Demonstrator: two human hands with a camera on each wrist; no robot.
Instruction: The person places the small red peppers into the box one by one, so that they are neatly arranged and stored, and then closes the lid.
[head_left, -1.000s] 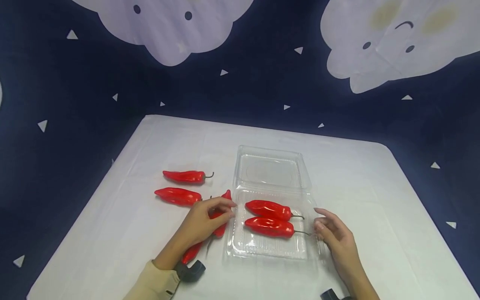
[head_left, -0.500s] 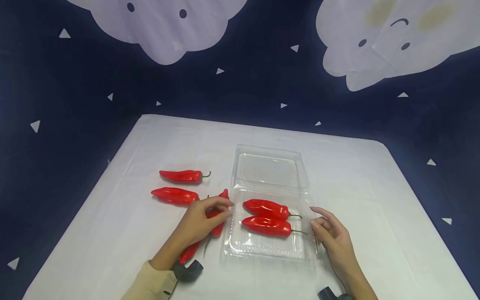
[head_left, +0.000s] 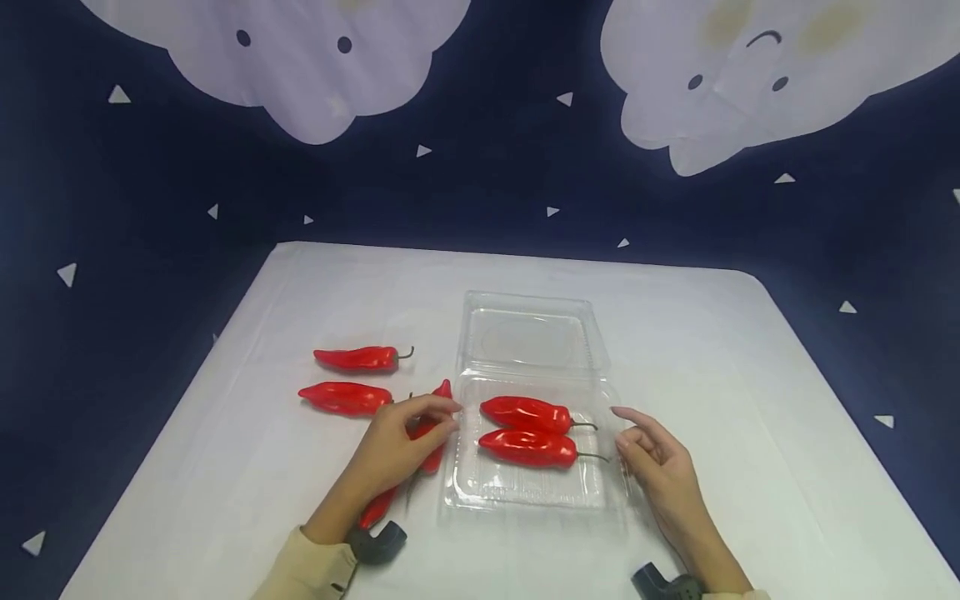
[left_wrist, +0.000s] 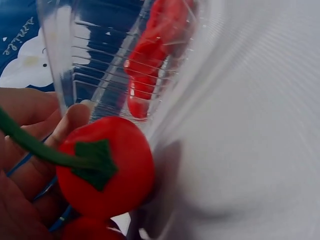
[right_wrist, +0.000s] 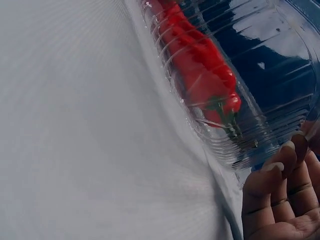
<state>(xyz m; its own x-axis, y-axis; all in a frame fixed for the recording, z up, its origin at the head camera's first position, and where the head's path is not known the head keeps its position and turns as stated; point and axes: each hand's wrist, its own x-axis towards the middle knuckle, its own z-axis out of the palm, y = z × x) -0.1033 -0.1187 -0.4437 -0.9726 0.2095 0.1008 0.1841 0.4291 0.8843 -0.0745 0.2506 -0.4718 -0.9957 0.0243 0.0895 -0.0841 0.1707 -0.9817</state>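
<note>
A clear plastic clamshell container (head_left: 525,498) lies open on the table, its lid (head_left: 528,340) folded back at the far side. Inside its base two red peppers, an upper one (head_left: 523,414) and a lower one (head_left: 528,448), lie side by side with stems to the right. My left hand (head_left: 393,446) pinches the container's left rim with thumb and fingers, over a loose red pepper (left_wrist: 112,165) that fills much of the left wrist view. My right hand (head_left: 663,471) holds the opposite rim between thumb and curled fingers, as the right wrist view shows.
Left of the container, two more red peppers lie on the white tablecloth, a far one (head_left: 358,359) and a nearer one (head_left: 347,398). Another pepper (head_left: 378,504) lies beside the left wrist. A dark blue cloud-patterned backdrop (head_left: 480,192) rises behind the table.
The head view has shifted slightly, moving the whole scene a little to the left. Both hands keep their places at the container's rims, and the peppers lie as before.
</note>
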